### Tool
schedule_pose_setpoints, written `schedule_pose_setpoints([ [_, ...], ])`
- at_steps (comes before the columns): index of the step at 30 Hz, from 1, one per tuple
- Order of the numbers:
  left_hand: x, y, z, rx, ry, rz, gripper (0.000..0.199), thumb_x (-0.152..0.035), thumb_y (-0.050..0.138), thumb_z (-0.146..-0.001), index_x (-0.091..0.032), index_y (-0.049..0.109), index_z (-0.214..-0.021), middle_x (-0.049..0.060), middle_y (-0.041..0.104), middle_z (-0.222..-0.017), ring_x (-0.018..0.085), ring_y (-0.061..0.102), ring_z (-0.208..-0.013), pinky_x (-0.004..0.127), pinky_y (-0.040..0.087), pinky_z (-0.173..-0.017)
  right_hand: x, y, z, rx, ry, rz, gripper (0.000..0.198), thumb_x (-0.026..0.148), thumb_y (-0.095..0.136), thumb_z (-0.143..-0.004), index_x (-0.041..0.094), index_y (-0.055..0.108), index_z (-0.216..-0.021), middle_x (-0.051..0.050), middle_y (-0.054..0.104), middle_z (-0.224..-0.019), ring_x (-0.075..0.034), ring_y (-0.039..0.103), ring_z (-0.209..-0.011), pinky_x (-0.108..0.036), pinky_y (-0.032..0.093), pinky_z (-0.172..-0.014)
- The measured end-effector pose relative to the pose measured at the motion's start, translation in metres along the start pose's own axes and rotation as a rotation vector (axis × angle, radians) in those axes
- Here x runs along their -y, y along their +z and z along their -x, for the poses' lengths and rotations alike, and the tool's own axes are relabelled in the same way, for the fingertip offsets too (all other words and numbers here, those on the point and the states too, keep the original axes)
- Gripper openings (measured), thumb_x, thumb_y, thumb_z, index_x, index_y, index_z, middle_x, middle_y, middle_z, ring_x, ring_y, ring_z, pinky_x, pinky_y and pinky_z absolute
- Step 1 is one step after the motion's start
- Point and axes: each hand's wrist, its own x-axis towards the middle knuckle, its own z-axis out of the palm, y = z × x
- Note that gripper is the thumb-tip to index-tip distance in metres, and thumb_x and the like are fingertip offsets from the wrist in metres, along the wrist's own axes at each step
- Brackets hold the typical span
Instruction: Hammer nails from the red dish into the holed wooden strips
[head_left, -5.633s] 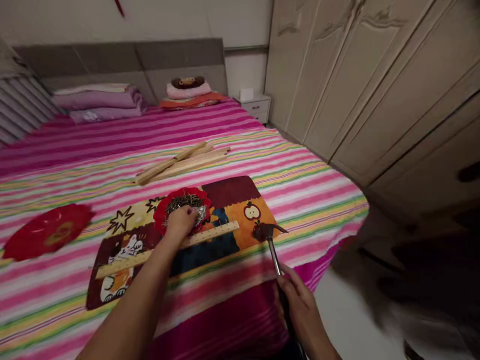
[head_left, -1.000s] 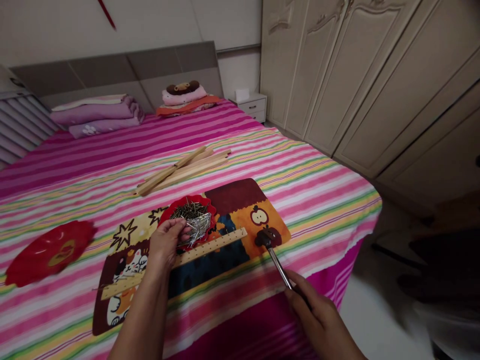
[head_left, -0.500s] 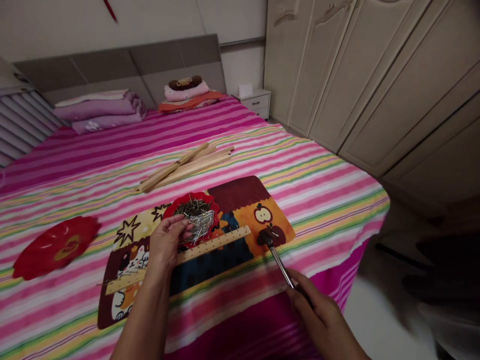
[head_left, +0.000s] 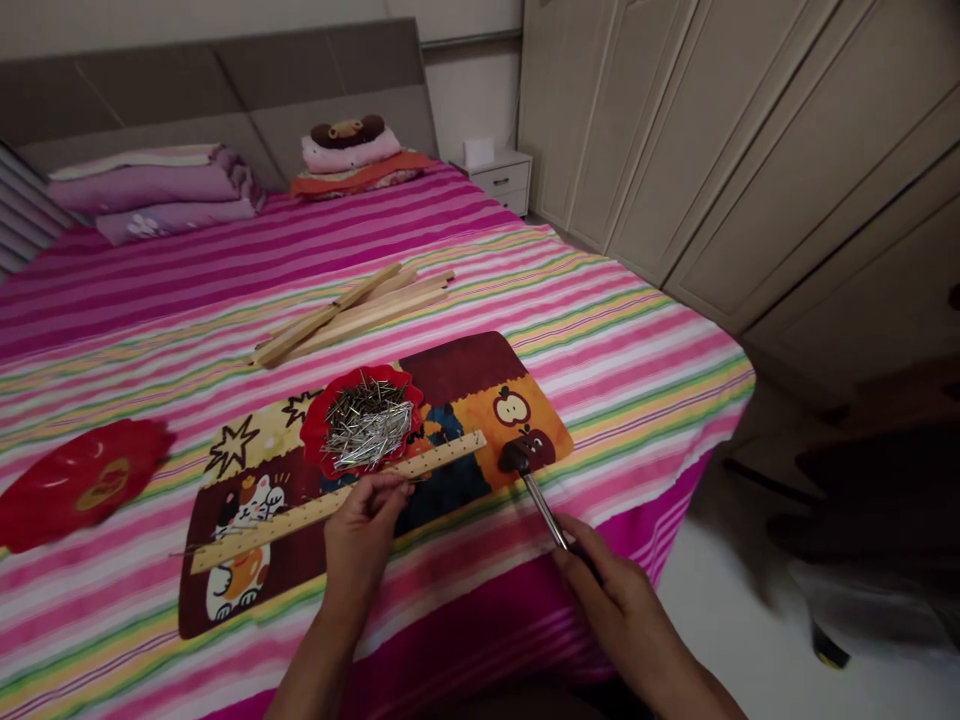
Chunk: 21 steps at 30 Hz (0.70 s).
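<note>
My right hand (head_left: 611,590) is wrapped round the handle of a hammer (head_left: 543,508), whose dark head rests on the right part of a patterned mat (head_left: 469,360). In front of the red bowl, my left hand (head_left: 367,515) pinches a thin nail (head_left: 412,479) at its fingertips, close to the near edge of a wooden strip (head_left: 442,455). Along that strip runs a row of nails standing up, and more nails stick out at its left end. The red scalloped bowl (head_left: 307,432) on the mat holds dark nails (head_left: 360,398) and silvery nails (head_left: 367,435) in two heaps.
A second red dish (head_left: 67,470) lies on the striped bedspread to the left. Several wooden strips (head_left: 352,315) are piled beyond the mat. Folded bedding (head_left: 172,190) sits by the headboard. A wardrobe (head_left: 675,120) and nightstand (head_left: 504,180) stand at the right and back.
My left hand has moved from the nails in the bowl toward me and right, to the wooden strip, with a nail in its fingers. My right hand keeps the hammer resting on the mat.
</note>
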Motion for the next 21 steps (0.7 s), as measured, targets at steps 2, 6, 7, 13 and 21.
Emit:
schedule_pose_setpoints([
  [2, 0.011, -0.003, 0.003, -0.001, 0.045, -0.227, 0.018, -0.037, 0.064, -0.062, -0.022, 0.064, -0.073, -0.001, 0.068, -0.068, 0.015, 0.063, -0.065, 0.025, 0.048, -0.063, 0.000, 0.000, 0.001, 0.003, 0.003, -0.026, 0.044, 0.041, 0.043, -0.089, 0.015, 0.053, -0.124, -0.005, 0.070, -0.083, -0.018, 0.063, -0.067, -0.024, 0.050, -0.059],
  [6, 0.020, -0.011, 0.003, 0.066, 0.201, -0.569, 0.011, -0.029, 0.056, -0.067, -0.026, 0.064, -0.073, -0.002, 0.067, -0.067, 0.015, 0.059, -0.061, 0.025, 0.044, -0.060, 0.001, 0.001, 0.001, 0.026, 0.034, -0.069, 0.043, 0.041, 0.043, -0.090, 0.017, 0.052, -0.124, -0.004, 0.068, -0.084, -0.017, 0.060, -0.064, -0.024, 0.048, -0.058],
  [7, 0.019, -0.011, 0.003, 0.091, 0.235, -0.627, 0.013, -0.027, 0.054, -0.069, -0.026, 0.065, -0.076, -0.001, 0.068, -0.071, 0.016, 0.060, -0.064, 0.025, 0.045, -0.062, 0.001, 0.002, 0.001, 0.033, 0.042, -0.069, 0.043, 0.041, 0.042, -0.090, 0.016, 0.051, -0.125, -0.003, 0.067, -0.079, -0.016, 0.059, -0.060, -0.024, 0.046, -0.056],
  [13, -0.003, 0.000, -0.001, 0.247, 0.245, -1.009, 0.017, -0.017, 0.048, -0.070, -0.020, 0.064, -0.075, 0.007, 0.065, -0.081, 0.021, 0.059, -0.076, 0.031, 0.043, -0.070, 0.002, 0.004, 0.002, 0.052, 0.018, -0.059, 0.042, 0.040, 0.041, -0.091, 0.017, 0.050, -0.125, 0.000, 0.062, -0.070, -0.015, 0.053, -0.057, -0.024, 0.043, -0.054],
  [21, -0.022, 0.023, -0.009, 0.243, 0.195, -0.487, 0.010, -0.030, 0.057, -0.067, -0.023, 0.064, -0.068, -0.001, 0.062, -0.066, 0.014, 0.055, -0.062, 0.027, 0.043, -0.062, 0.000, -0.002, -0.002, -0.040, 0.009, -0.041, 0.042, 0.040, 0.044, -0.089, 0.014, 0.054, -0.121, -0.003, 0.062, -0.073, -0.016, 0.056, -0.061, -0.023, 0.046, -0.054],
])
